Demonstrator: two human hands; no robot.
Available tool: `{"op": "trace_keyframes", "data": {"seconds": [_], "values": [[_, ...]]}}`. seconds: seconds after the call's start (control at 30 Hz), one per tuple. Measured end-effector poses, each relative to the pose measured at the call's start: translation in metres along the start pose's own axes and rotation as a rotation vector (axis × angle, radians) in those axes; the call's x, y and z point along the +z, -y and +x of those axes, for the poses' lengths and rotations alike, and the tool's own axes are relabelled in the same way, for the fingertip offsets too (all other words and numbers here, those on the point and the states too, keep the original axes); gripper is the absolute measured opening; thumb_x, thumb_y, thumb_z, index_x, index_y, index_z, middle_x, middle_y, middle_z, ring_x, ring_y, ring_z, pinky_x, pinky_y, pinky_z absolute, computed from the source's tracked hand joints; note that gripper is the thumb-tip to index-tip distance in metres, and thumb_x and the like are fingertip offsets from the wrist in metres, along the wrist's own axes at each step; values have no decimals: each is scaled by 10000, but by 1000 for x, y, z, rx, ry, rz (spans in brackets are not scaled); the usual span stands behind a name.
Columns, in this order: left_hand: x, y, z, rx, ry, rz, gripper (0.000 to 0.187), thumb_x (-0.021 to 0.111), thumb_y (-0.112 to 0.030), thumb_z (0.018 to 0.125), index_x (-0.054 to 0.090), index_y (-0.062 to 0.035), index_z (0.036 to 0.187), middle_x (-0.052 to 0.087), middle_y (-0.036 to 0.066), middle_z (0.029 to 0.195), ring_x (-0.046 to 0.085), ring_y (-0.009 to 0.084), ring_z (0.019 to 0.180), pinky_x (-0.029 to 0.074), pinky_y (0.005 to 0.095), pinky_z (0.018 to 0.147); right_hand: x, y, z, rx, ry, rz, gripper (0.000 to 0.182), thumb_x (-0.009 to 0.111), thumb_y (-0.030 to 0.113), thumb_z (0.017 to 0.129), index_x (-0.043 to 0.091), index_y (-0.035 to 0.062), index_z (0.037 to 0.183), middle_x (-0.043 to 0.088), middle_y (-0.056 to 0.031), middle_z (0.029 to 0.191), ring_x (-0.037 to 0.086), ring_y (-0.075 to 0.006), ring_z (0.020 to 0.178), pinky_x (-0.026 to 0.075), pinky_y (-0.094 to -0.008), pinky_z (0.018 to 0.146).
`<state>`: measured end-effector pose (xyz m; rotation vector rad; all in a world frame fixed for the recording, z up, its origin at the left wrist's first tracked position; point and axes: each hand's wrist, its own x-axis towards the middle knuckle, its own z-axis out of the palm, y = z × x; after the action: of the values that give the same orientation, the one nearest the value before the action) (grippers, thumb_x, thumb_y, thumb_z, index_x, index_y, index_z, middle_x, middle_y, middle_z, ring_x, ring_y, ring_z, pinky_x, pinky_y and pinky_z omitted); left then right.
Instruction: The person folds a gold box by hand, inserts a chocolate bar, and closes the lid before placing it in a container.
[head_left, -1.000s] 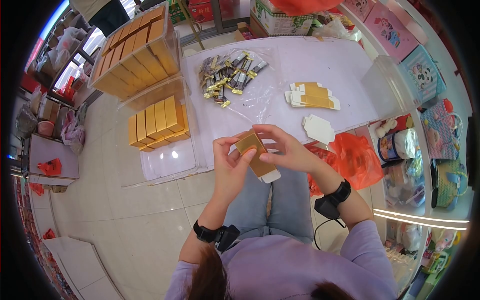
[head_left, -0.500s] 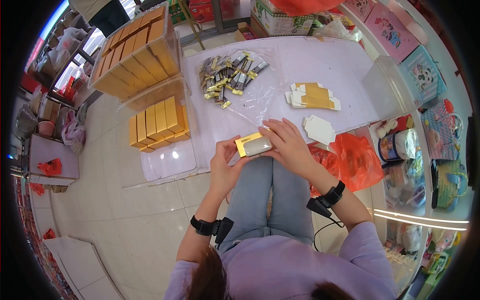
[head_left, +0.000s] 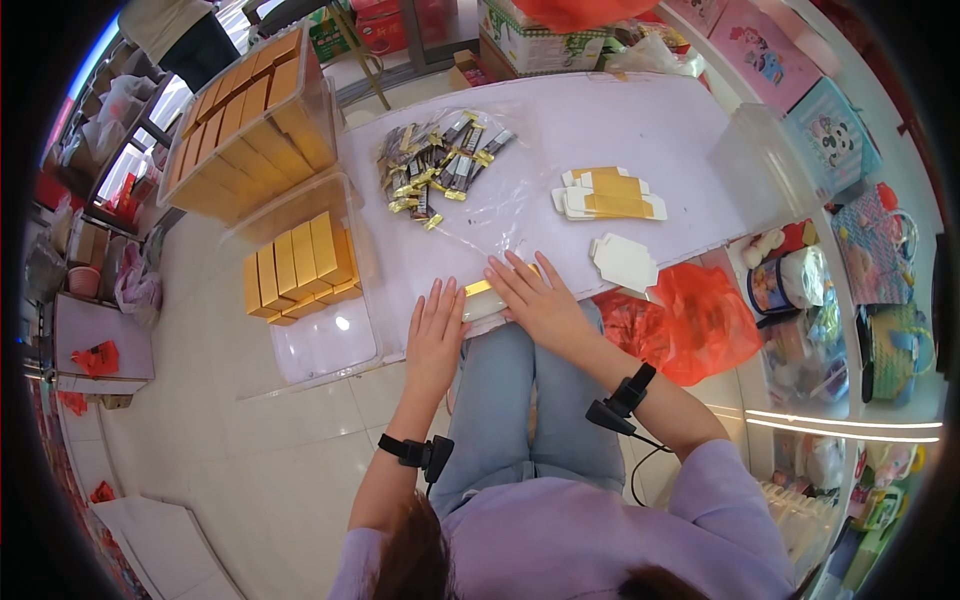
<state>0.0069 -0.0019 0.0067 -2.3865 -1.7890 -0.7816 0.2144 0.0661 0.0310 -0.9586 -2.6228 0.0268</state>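
Note:
A small gold carton with a clear window [head_left: 484, 302] lies at the table's front edge, partly covered by both hands. My left hand [head_left: 436, 338] rests at its left end, fingers stretched out and close together. Across its right part lies my right hand [head_left: 540, 306], with fingers extended flat over the top. Beyond them, a pile of small dark and gold wrapped sticks [head_left: 445, 160] sits on a clear plastic bag. Flat gold-and-white cartons [head_left: 612, 195] are stacked to the right, and a white flattened carton [head_left: 622, 263] lies nearer my right hand.
On the left, an open clear bin [head_left: 325, 362] holds gold boxes [head_left: 308, 262]; behind it stands a fuller clear bin [head_left: 250, 135]. A red plastic bag [head_left: 695, 325] hangs at the table's front right. Shelves with goods line the right side. A person [head_left: 180, 40] stands at the far left.
The carton has gone from being held tilted between my fingers to lying on the table edge. Both hands have flattened and straightened over it. The view has shifted slightly.

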Motion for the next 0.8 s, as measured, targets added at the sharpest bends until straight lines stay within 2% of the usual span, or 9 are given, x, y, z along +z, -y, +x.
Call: {"op": "trace_keyframes", "data": {"seconds": [0.07, 0.33, 0.43, 0.5, 0.57, 0.63, 0.7, 0.73, 0.8], "values": [[-1, 1, 0, 19, 13, 47, 551, 689, -145, 876, 520, -74, 1396, 475, 107, 1483, 477, 303, 1350, 387, 490, 1098, 3, 5, 0, -29, 3, -4, 546, 530, 141, 902, 447, 54, 1435, 406, -107, 1528, 376, -271, 1419, 268, -500, 1176], [10, 10, -1, 90, -49, -33, 538, 685, -127, 873, 520, -19, 1374, 533, 122, 1427, 495, 313, 1336, 445, 432, 1044, 5, 8, -2, -47, 45, -81, 562, 545, 171, 913, 427, 40, 1446, 386, -114, 1541, 351, -275, 1433, 267, -498, 1178], [16, 11, -4, 20, -92, 11, 524, 658, -79, 887, 501, 2, 1381, 509, 155, 1444, 474, 330, 1353, 425, 445, 1063, -5, -4, -16, 93, 21, -31, 626, 597, 225, 909, 391, -12, 1450, 368, -155, 1541, 346, -297, 1433, 265, -490, 1181], [17, 10, -6, -22, -93, 8, 540, 644, -33, 882, 484, 2, 1397, 485, 160, 1463, 450, 334, 1370, 406, 446, 1078, -16, -24, -35, 292, -21, -155, 693, 637, 263, 902, 359, -69, 1443, 345, -204, 1539, 336, -320, 1435, 264, -484, 1181], [16, 11, -8, -97, -54, -15, 552, 617, 8, 890, 457, 2, 1418, 406, 182, 1519, 377, 359, 1416, 357, 460, 1111, -21, -42, -62, 411, -41, -220, 671, 624, 229, 900, 361, -78, 1435, 347, -220, 1532, 336, -328, 1435, 263, -485, 1182], [14, 4, -7, -113, -92, -65, 526, 616, 1, 893, 471, 6, 1399, 405, 192, 1516, 372, 379, 1414, 350, 470, 1113, -19, -57, -89, 527, -64, -280, 649, 612, 196, 899, 362, -87, 1427, 349, -236, 1525, 336, -336, 1434, 263, -485, 1182], [5, -5, -3, -134, -125, -114, 501, 616, -7, 896, 484, 9, 1379, 404, 202, 1512, 368, 398, 1412, 343, 480, 1115, -14, -67, -114, 497, 84, -509, 593, 584, 133, 881, 399, -91, 1397, 413, -242, 1482, 390, -336, 1404, 295, -473, 1169], [0, -12, 1, -103, -139, -118, 473, 613, -2, 894, 497, 14, 1353, 405, 206, 1509, 369, 410, 1408, 345, 488, 1111, -15, -68, -117, 502, 87, -509, 593, 584, 133, 881, 399, -91, 1397, 413, -242, 1482, 390, -336, 1404, 295, -473, 1169], [-5, -23, 6, -72, -151, -122, 445, 609, 2, 893, 511, 19, 1326, 406, 210, 1505, 370, 422, 1404, 347, 496, 1107, -17, -72, -121, 409, -26, -479, 493, 556, 81, 854, 496, -82, 1316, 527, -229, 1388, 492, -323, 1329, 354, -447, 1137]]}}
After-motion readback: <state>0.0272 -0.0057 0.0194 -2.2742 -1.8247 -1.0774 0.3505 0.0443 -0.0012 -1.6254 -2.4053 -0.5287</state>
